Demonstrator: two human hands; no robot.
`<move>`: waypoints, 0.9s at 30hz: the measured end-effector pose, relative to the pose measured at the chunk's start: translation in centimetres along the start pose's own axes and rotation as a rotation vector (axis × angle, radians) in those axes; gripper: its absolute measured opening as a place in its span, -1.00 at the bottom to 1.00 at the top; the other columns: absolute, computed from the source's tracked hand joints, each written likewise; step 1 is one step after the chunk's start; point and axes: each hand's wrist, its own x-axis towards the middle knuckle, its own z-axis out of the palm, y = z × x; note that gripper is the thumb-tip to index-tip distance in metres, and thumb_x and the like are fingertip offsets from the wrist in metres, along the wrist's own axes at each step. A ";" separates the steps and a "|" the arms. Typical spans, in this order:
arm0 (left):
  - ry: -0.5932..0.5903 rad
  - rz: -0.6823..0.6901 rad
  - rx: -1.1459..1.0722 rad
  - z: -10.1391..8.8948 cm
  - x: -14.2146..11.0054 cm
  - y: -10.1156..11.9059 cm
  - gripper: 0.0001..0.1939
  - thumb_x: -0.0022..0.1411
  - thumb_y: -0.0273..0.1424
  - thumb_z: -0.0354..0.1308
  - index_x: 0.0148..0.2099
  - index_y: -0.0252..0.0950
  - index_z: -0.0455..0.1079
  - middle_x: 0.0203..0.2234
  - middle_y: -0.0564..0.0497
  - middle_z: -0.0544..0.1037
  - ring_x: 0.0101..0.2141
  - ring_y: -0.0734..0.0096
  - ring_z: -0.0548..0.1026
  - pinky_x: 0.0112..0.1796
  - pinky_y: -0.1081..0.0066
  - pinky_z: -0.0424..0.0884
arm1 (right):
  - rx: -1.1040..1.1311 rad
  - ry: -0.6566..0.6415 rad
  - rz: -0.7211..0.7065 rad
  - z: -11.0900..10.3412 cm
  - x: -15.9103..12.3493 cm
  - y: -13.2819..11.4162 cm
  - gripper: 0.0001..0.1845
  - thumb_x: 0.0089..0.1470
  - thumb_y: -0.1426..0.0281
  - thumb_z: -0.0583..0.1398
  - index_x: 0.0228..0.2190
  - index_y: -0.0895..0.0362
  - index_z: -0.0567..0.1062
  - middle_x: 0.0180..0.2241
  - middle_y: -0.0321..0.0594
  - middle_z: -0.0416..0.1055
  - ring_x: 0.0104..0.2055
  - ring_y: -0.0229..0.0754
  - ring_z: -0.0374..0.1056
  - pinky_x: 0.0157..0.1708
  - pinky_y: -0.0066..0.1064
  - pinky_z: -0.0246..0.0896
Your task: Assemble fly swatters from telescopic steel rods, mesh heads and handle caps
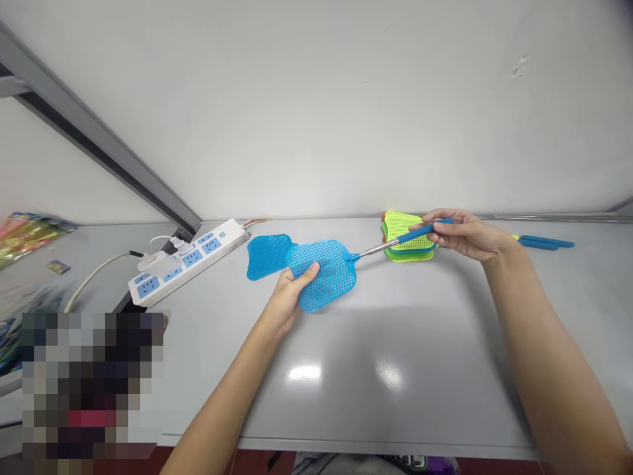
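Observation:
My left hand (289,297) pinches the blue mesh head (326,274) of a fly swatter held just above the grey table (395,369). My right hand (462,234) is closed on that swatter's blue handle (420,232), and a thin metal rod (378,249) joins handle and head. A second blue swatter head (264,255) lies flat on the table just left of the held one. Behind the handle sits a stack of green swatter heads (401,226), with red and blue edges showing within it.
A white power strip (202,251) with plugs and cables lies at the left by the wall. Blue handles with a yellow tip (541,242) lie at the far right. Colourful packaging (27,234) sits on the far left table. A blurred patch covers the lower left.

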 end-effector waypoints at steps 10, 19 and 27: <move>0.073 0.030 -0.047 0.4 0.2 -0.9 -0.67 -0.03 -0.28 0.16 -0.19 -0.32 0.37 -0.24 -0.07 0.48 -0.26 0.28 0.45 -0.17 0.29 0.33 | -0.413 -0.074 0.143 0.6 -0.3 -0.9 -0.65 -0.21 0.24 0.23 -0.33 0.16 0.49 -0.52 -0.22 0.34 -0.51 -0.33 0.20 -0.44 -0.42 0.13; 0.125 0.095 -0.013 0.4 0.4 -1.6 -0.67 -0.07 -0.28 0.20 -0.23 -0.35 0.36 -0.30 -0.07 0.50 -0.28 0.28 0.46 -0.19 0.26 0.34 | -0.541 -0.115 0.141 1.1 0.1 -0.6 -0.69 -0.14 0.19 0.17 -0.52 0.20 0.48 -0.65 -0.27 0.23 -0.60 -0.37 0.04 -0.57 -0.45 -0.08; 0.166 0.215 0.088 0.1 0.6 -2.0 -0.71 -0.10 -0.30 0.21 -0.30 -0.35 0.36 -0.38 -0.02 0.52 -0.35 0.32 0.47 -0.27 0.31 0.39 | -0.357 -0.176 0.164 1.2 0.5 0.4 -0.68 -0.13 0.21 0.17 -0.66 0.23 0.35 -0.68 -0.31 0.15 -0.65 -0.43 -0.04 -0.63 -0.46 -0.20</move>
